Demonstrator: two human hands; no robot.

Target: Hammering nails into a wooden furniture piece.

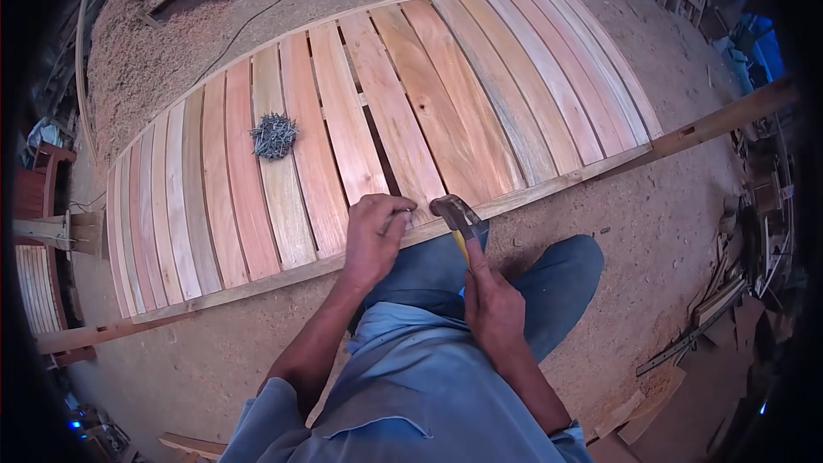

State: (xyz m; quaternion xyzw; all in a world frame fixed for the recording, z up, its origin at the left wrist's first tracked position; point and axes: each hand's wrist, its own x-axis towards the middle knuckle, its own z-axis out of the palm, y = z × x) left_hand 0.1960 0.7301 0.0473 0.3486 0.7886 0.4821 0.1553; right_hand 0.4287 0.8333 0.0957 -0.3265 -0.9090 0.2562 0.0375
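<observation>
A long frame of wooden slats (377, 111) lies on the sawdust floor in front of me. My left hand (374, 236) rests on the near rail of the frame, fingers pinched around a small nail (403, 213) held against the wood. My right hand (493, 309) grips a hammer by its yellow handle, and the hammer's metal head (454, 208) hovers just right of the nail, close to my left fingertips. A heap of loose grey nails (274, 135) sits on the slats to the upper left, well away from both hands.
Sawdust covers the ground (206, 351) all around. A long timber beam (729, 118) runs off to the right from the frame. Offcuts and planks (703, 326) lie at the right, more boards at the top, and a slatted piece (34, 283) at the left edge.
</observation>
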